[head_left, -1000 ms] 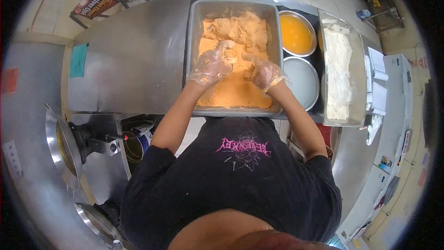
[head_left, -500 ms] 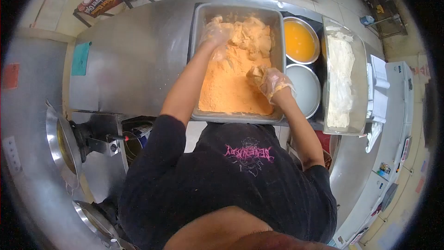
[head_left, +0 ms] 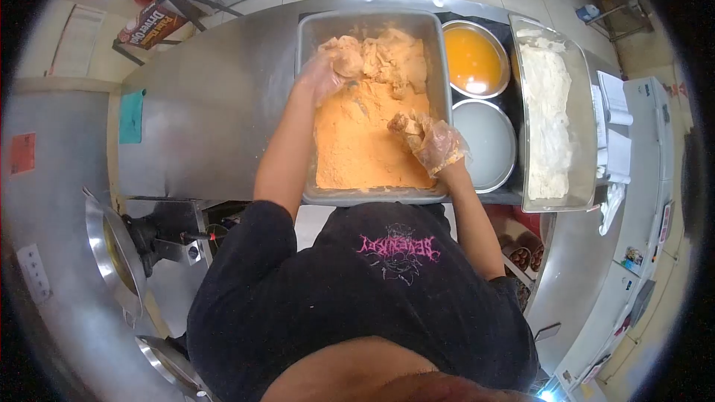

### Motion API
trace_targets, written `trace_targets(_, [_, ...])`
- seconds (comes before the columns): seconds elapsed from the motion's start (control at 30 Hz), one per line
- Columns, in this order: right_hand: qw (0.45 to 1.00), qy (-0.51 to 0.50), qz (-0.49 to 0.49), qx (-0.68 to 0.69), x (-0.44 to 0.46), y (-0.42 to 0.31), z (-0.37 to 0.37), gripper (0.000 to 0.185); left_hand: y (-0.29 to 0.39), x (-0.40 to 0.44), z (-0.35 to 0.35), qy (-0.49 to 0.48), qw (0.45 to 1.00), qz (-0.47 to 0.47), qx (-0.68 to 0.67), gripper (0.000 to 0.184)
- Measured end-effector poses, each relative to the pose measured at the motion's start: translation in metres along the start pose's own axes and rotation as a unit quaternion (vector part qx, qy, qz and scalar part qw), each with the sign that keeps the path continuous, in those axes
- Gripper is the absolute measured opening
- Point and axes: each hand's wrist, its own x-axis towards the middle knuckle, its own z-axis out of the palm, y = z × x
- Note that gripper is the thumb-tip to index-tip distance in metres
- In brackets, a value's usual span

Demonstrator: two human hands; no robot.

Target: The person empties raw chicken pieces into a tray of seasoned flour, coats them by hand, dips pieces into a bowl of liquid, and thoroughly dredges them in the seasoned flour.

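A deep grey tub (head_left: 307,195) holds orange powder (head_left: 365,149), with coated chunks (head_left: 402,59) heaped at its far end. My left hand (head_left: 325,78), in a clear plastic glove, is at the far left of the tub, closed around a coated piece (head_left: 347,63) beside the heap. Over the right part of the powder, my right hand (head_left: 439,147), gloved too, is closed on another coated piece (head_left: 406,125) that sticks out to the left. Powder clings to the right glove.
Right of the tub stand a bowl of orange liquid (head_left: 473,59) and a bowl of whitish liquid (head_left: 482,145). Beyond them is a long tray (head_left: 588,197) of white powder. A green sheet (head_left: 131,117) lies on the steel counter (head_left: 208,104). Pans (head_left: 112,253) stand at lower left.
My left hand has moved from the tub's middle to the heap at the far left. My right hand has moved slightly nearer my body, and a piece now shows in it.
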Motion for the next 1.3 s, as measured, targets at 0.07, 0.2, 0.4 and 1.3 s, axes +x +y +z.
trace_targets(0.07, [1.0,-0.003,0.007,0.03,0.002,-0.004,-0.003,0.035,-0.007,-0.031,0.01,0.035,0.999,0.001,0.023,0.038])
trace_targets(0.2, [0.998,0.022,0.002,0.056,0.002,0.001,0.008,0.03,-0.041,-0.072,0.027,0.198,0.959,-0.032,0.202,0.049])
trace_targets(0.4, [0.999,0.036,-0.035,0.02,-0.002,0.004,0.01,0.033,-0.074,-0.079,-0.018,0.013,0.555,-0.035,0.831,0.061])
trace_targets(1.3, [0.995,-0.077,-0.047,-0.04,-0.024,-0.002,-0.002,0.035,-0.128,0.056,0.051,-0.15,0.251,0.18,0.939,0.018])
